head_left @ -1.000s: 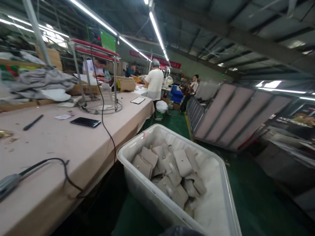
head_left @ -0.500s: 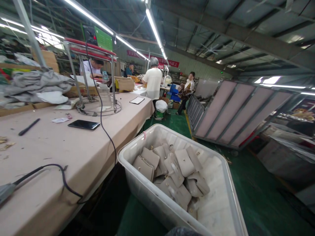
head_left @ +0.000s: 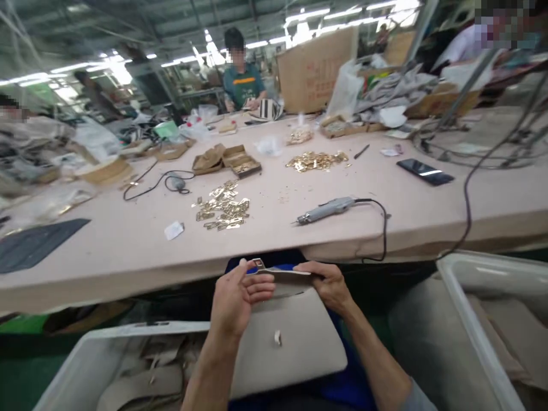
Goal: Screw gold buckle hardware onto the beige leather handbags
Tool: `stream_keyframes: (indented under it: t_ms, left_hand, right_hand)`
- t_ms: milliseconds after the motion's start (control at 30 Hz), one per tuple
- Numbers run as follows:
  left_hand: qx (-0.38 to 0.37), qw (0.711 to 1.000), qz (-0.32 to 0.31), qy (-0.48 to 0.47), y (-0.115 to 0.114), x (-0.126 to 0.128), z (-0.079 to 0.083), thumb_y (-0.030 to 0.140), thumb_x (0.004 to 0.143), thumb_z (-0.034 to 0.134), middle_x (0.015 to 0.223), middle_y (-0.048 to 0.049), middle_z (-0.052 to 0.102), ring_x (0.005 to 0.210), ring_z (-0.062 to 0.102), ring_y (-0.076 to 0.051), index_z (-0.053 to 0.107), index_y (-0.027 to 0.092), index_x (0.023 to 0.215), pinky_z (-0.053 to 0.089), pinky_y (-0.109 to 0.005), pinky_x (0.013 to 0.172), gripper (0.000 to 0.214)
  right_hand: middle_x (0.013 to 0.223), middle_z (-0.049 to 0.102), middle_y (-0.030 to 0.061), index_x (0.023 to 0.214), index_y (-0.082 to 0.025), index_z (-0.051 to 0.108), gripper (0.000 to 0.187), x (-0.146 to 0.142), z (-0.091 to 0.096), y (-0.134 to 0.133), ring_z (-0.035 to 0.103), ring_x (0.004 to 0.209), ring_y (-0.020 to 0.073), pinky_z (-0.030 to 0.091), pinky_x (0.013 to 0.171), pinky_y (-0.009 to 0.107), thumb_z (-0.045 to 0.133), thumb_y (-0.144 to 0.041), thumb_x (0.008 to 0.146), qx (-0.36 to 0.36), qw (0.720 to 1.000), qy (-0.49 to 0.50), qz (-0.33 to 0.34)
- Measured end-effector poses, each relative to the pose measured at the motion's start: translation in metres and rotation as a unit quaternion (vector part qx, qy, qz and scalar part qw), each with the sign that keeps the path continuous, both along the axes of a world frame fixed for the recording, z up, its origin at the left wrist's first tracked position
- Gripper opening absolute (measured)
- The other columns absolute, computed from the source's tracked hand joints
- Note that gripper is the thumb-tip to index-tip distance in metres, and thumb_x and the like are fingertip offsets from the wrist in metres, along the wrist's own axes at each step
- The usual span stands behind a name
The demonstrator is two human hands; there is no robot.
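A beige handbag lies across my lap, its flap lifted and a small metal turn-lock on its front. My right hand pinches the right side of the flap. At the other end of the flap is my left hand, its thumb beside a small gold metal clasp plate on the edge. The left fingers lie fairly straight over the flap, gripping it lightly against the thumb. On the table ahead, a grey electric screwdriver rests next to a pile of gold metal plates.
White bins stand on both sides: the left bin holds beige bags, the right bin beige pieces. A black cord hangs over the table edge near a phone. Another person works across the table.
My view has swung left and down from the bin of bags to the table and my lap. Both hands and the handbag they hold have come into view.
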State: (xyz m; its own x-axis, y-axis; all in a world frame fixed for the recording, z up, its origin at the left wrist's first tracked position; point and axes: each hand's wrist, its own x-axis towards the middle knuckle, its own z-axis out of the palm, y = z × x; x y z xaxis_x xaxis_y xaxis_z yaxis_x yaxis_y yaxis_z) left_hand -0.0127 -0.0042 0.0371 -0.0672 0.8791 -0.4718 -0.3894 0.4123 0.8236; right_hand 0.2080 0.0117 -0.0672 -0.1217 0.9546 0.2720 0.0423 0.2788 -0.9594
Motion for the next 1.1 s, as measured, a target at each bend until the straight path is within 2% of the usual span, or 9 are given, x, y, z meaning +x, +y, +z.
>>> stream_keyframes:
  t_ms: [100, 167, 300, 467, 600, 767, 867, 967, 1100]
  left_hand:
    - [-0.039, 0.998, 0.01, -0.047, 0.009, 0.014, -0.008, 0.044, 0.102, 0.049, 0.078, -0.0212, 0.076, 0.062, 0.075, -0.025, 0.065, 0.004, 0.105, 0.059, -0.029, 0.053, 0.043]
    - [-0.048, 0.997, 0.024, -0.057, 0.015, 0.026, -0.016, 0.04, 0.101, 0.051, 0.078, -0.0219, 0.076, 0.06, 0.075, -0.024, 0.066, 0.002, 0.102, 0.059, -0.028, 0.052, 0.041]
    - [-0.005, 0.999, 0.01, -0.031, 0.013, 0.031, -0.033, 0.026, 0.085, 0.074, 0.078, -0.0185, 0.077, 0.059, 0.073, -0.02, 0.07, 0.002, 0.1, 0.058, -0.024, 0.053, 0.029]
    - [0.063, 0.998, 0.006, -0.014, 0.004, 0.03, -0.048, 0.034, 0.071, 0.089, 0.082, -0.017, 0.078, 0.062, 0.074, -0.021, 0.073, 0.004, 0.101, 0.06, -0.027, 0.057, 0.046]
    - [0.072, 0.997, 0.012, -0.009, 0.002, 0.029, -0.054, 0.036, 0.069, 0.091, 0.087, -0.0188, 0.079, 0.069, 0.076, -0.024, 0.073, 0.004, 0.106, 0.062, -0.03, 0.064, 0.053]
    - [0.087, 0.996, -0.004, -0.004, 0.0, 0.028, -0.061, 0.035, 0.073, 0.089, 0.095, -0.0193, 0.079, 0.077, 0.078, -0.025, 0.073, 0.005, 0.114, 0.065, -0.033, 0.073, 0.054]
    - [0.062, 0.997, 0.038, 0.02, -0.006, 0.03, -0.068, 0.037, 0.07, 0.091, 0.095, -0.0172, 0.08, 0.078, 0.078, -0.027, 0.076, 0.008, 0.112, 0.066, -0.035, 0.073, 0.054]
    - [0.026, 0.992, 0.12, 0.007, -0.012, 0.035, -0.08, 0.039, 0.058, 0.097, 0.09, -0.0137, 0.081, 0.077, 0.078, -0.029, 0.08, 0.012, 0.102, 0.068, -0.037, 0.073, 0.055]
    - [0.044, 0.988, 0.145, -0.015, -0.016, 0.04, -0.092, 0.044, 0.054, 0.099, 0.087, -0.0109, 0.081, 0.075, 0.078, -0.028, 0.08, 0.016, 0.097, 0.068, -0.034, 0.069, 0.055]
  right_hand:
    - [0.106, 0.078, 0.0054, 0.1, -0.025, 0.082, 0.028, 0.013, -0.004, -0.002, 0.073, 0.102, 0.0241, 0.057, 0.099, 0.04, 0.058, -0.018, 0.088, 0.014, 1.0, -0.01, -0.007]
    - [0.106, 0.078, 0.005, 0.1, -0.025, 0.082, 0.027, 0.019, -0.004, -0.002, 0.073, 0.102, 0.0239, 0.057, 0.1, 0.04, 0.058, -0.018, 0.088, 0.015, 1.0, -0.016, -0.014]
    - [0.106, 0.078, 0.0046, 0.099, -0.024, 0.081, 0.023, 0.022, -0.007, 0.0, 0.072, 0.103, 0.0244, 0.056, 0.101, 0.04, 0.06, -0.022, 0.089, -0.021, 0.998, -0.04, -0.036]
    - [0.111, 0.077, 0.0071, 0.108, -0.022, 0.078, 0.026, 0.031, -0.004, -0.001, 0.072, 0.103, 0.0258, 0.057, 0.097, 0.039, 0.068, -0.034, 0.088, -0.08, 0.988, -0.097, -0.084]
    - [0.111, 0.077, 0.0098, 0.11, -0.021, 0.077, 0.028, 0.038, 0.008, -0.005, 0.074, 0.098, 0.0257, 0.06, 0.091, 0.039, 0.07, -0.039, 0.089, -0.089, 0.983, -0.093, -0.132]
    - [0.103, 0.077, 0.0094, 0.104, -0.021, 0.077, 0.023, 0.031, 0.02, -0.006, 0.075, 0.088, 0.0249, 0.062, 0.087, 0.039, 0.069, -0.038, 0.092, -0.053, 0.98, -0.068, -0.178]
    - [0.103, 0.077, 0.0088, 0.104, -0.023, 0.077, 0.019, 0.028, 0.022, -0.005, 0.074, 0.088, 0.0255, 0.063, 0.085, 0.04, 0.068, -0.036, 0.093, -0.021, 0.975, -0.081, -0.206]
    - [0.106, 0.076, 0.0093, 0.105, -0.025, 0.076, 0.019, 0.03, 0.021, 0.001, 0.074, 0.089, 0.0267, 0.063, 0.085, 0.042, 0.067, -0.036, 0.094, 0.011, 0.966, -0.092, -0.243]
    - [0.109, 0.075, 0.0104, 0.108, -0.024, 0.076, 0.021, 0.038, 0.026, 0.016, 0.073, 0.094, 0.028, 0.063, 0.089, 0.044, 0.068, -0.037, 0.093, 0.04, 0.952, -0.098, -0.288]
